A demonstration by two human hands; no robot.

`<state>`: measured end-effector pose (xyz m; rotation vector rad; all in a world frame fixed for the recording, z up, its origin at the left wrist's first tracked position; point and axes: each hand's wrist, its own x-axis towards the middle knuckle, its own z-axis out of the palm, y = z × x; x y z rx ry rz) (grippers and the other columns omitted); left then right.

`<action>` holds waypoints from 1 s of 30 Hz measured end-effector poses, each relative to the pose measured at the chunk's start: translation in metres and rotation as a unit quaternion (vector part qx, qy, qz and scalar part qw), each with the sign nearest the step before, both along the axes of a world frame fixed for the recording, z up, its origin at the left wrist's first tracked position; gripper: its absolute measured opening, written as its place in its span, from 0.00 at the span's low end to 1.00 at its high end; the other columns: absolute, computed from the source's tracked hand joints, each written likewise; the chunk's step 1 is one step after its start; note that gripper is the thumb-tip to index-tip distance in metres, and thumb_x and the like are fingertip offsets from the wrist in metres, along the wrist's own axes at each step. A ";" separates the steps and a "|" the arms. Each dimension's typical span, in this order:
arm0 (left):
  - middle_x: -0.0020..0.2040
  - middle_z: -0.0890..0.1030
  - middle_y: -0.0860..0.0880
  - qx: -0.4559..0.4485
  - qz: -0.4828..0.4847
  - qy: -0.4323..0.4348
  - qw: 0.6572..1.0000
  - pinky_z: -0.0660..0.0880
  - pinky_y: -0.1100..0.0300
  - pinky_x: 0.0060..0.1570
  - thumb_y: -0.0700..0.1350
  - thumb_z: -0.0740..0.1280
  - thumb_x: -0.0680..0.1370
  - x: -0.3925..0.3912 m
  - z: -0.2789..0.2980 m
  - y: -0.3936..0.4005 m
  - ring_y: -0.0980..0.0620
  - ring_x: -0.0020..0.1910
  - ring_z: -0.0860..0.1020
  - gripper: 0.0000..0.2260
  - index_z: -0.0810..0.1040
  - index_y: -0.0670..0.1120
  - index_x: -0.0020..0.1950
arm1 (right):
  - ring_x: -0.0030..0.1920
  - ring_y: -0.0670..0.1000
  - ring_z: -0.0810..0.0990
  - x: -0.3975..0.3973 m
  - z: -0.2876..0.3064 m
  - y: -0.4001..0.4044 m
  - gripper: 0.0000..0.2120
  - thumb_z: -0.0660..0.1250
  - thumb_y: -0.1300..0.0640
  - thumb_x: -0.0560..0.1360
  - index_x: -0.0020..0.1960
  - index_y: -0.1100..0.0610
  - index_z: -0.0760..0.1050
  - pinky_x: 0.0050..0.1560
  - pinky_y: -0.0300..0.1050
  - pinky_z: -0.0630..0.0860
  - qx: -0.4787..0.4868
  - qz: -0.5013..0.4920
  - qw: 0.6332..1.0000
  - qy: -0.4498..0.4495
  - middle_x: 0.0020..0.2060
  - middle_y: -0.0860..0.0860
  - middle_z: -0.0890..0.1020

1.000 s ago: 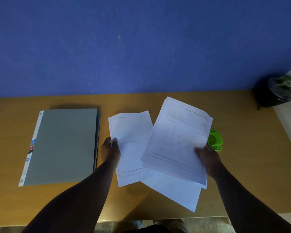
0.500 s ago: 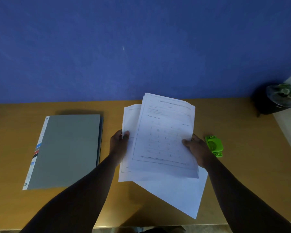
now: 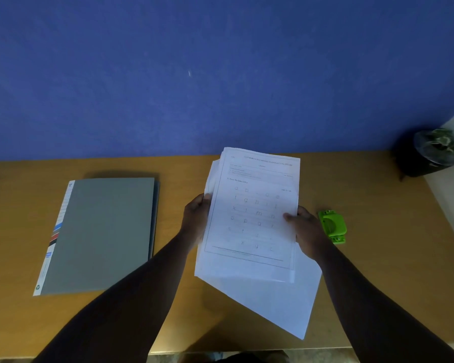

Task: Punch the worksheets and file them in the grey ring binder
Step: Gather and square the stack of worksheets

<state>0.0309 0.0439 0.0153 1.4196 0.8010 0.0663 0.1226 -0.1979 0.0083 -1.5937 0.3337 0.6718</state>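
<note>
A stack of white worksheets [image 3: 252,213] is held above the wooden table [image 3: 24,205], the top sheet printed with letters. My left hand [image 3: 195,218] grips the stack's left edge and my right hand [image 3: 306,231] grips its right edge, thumb on top. One more white sheet [image 3: 281,302] lies skewed on the table under the stack, reaching toward the front edge. The grey ring binder [image 3: 100,234] lies closed at the left. A green hole punch [image 3: 333,226] sits on the table just right of my right hand.
A dark pot with a green plant [image 3: 430,153] stands at the table's back right corner, beside a pale surface. A blue wall runs behind the table. The table's front edge is close below my forearms.
My hands have brought the two separate bundles of sheets together into one stack, the left hand moving right and the right hand moving left. The stack now stands more upright.
</note>
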 end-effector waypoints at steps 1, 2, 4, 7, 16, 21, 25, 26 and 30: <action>0.50 0.84 0.46 0.000 -0.005 -0.003 1.000 0.77 0.59 0.43 0.50 0.59 0.84 0.001 0.002 -0.001 0.48 0.48 0.82 0.15 0.81 0.42 0.55 | 0.58 0.57 0.81 0.000 0.000 0.001 0.14 0.64 0.65 0.77 0.61 0.56 0.78 0.62 0.59 0.75 -0.001 -0.003 1.000 0.001 0.56 0.54 0.83; 0.50 0.84 0.46 0.001 -0.012 -0.007 1.000 0.77 0.62 0.42 0.51 0.59 0.84 0.003 0.003 -0.002 0.48 0.48 0.82 0.16 0.80 0.41 0.56 | 0.58 0.57 0.81 0.001 0.000 0.002 0.14 0.64 0.65 0.77 0.62 0.56 0.78 0.63 0.58 0.75 0.003 -0.005 1.000 0.000 0.56 0.54 0.83; 0.51 0.83 0.45 -0.009 -0.019 -0.006 1.000 0.78 0.65 0.40 0.53 0.57 0.84 0.005 0.004 -0.004 0.47 0.50 0.82 0.18 0.79 0.41 0.57 | 0.58 0.56 0.81 0.001 0.000 0.004 0.14 0.63 0.66 0.77 0.61 0.57 0.78 0.63 0.56 0.75 0.008 -0.006 1.000 -0.001 0.56 0.54 0.83; 0.55 0.82 0.50 -0.026 -0.033 0.003 0.999 0.76 0.63 0.46 0.60 0.53 0.83 0.006 0.007 -0.006 0.51 0.53 0.81 0.22 0.79 0.46 0.60 | 0.57 0.56 0.81 0.001 -0.002 0.005 0.14 0.63 0.66 0.77 0.61 0.58 0.77 0.62 0.55 0.76 0.006 0.002 1.000 0.002 0.56 0.55 0.83; 0.53 0.84 0.49 -0.006 -0.035 0.016 0.999 0.81 0.58 0.46 0.50 0.67 0.80 0.007 -0.001 -0.014 0.49 0.50 0.83 0.09 0.80 0.46 0.57 | 0.53 0.56 0.81 -0.002 -0.004 0.004 0.13 0.67 0.61 0.75 0.60 0.56 0.78 0.56 0.53 0.78 -0.055 0.066 0.996 -0.023 0.53 0.53 0.83; 0.46 0.84 0.51 -0.017 0.051 0.057 0.997 0.77 0.59 0.44 0.53 0.64 0.82 0.004 -0.017 -0.009 0.52 0.46 0.82 0.12 0.83 0.47 0.53 | 0.40 0.50 0.78 0.001 0.000 -0.013 0.06 0.67 0.62 0.74 0.49 0.54 0.79 0.40 0.44 0.74 -0.088 0.017 0.994 -0.064 0.40 0.50 0.83; 0.55 0.83 0.50 0.085 0.018 0.143 0.986 0.78 0.58 0.50 0.48 0.67 0.80 -0.007 -0.037 -0.005 0.52 0.50 0.81 0.12 0.81 0.46 0.60 | 0.41 0.50 0.78 0.007 0.004 -0.030 0.10 0.67 0.64 0.75 0.56 0.57 0.79 0.41 0.41 0.75 -0.106 -0.068 0.990 -0.061 0.45 0.52 0.83; 0.58 0.82 0.50 0.124 -0.006 0.165 0.979 0.77 0.58 0.52 0.48 0.68 0.79 -0.010 -0.041 -0.007 0.51 0.53 0.80 0.13 0.81 0.46 0.62 | 0.43 0.51 0.79 0.009 0.004 -0.036 0.11 0.67 0.63 0.75 0.56 0.56 0.79 0.44 0.42 0.75 -0.111 -0.081 0.989 -0.062 0.48 0.53 0.83; 0.62 0.80 0.47 0.181 -0.043 0.219 0.958 0.76 0.58 0.51 0.54 0.74 0.73 -0.021 -0.052 -0.025 0.48 0.58 0.79 0.24 0.76 0.45 0.66 | 0.49 0.54 0.79 0.018 0.013 -0.061 0.09 0.67 0.60 0.75 0.54 0.51 0.78 0.49 0.46 0.75 -0.116 -0.098 0.986 -0.075 0.51 0.53 0.82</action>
